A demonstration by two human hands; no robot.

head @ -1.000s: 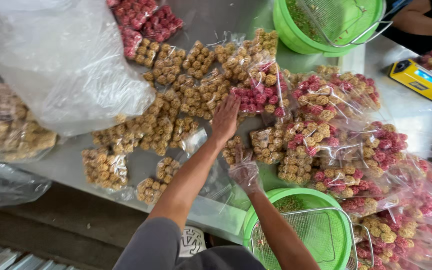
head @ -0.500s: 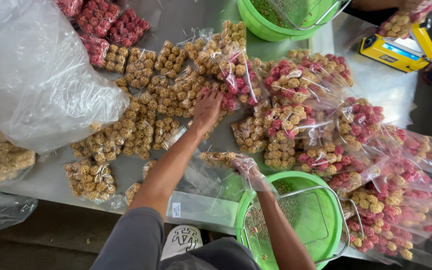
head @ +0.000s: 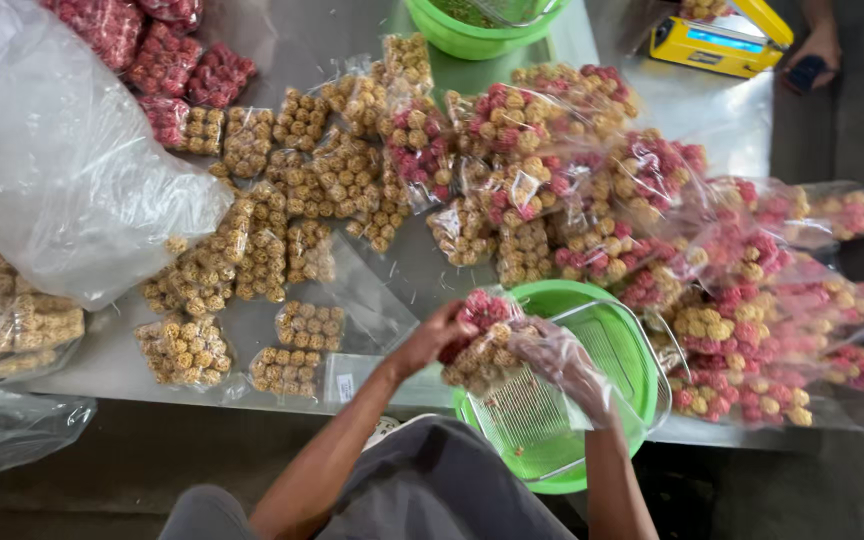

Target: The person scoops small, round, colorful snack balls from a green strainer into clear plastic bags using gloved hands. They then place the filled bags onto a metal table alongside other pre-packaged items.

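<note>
Both hands, L hand (head: 439,335) & R hand (head: 567,365), grip snack bag (head: 482,345) over green basket (head: 632,345); packets (head: 292,200) crowd table.

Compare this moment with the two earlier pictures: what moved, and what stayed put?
The left hand drew back from the spread packets toward the body and now grips a packet of red and tan balls over the green basket. The plastic-gloved right hand holds that packet too. The packets on the metal table lie as before.

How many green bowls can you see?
2. One green bowl sits at the near table edge, under the person's left hand and right hand. The other green bowl is at the far side, cut off by the picture's top edge.
</note>
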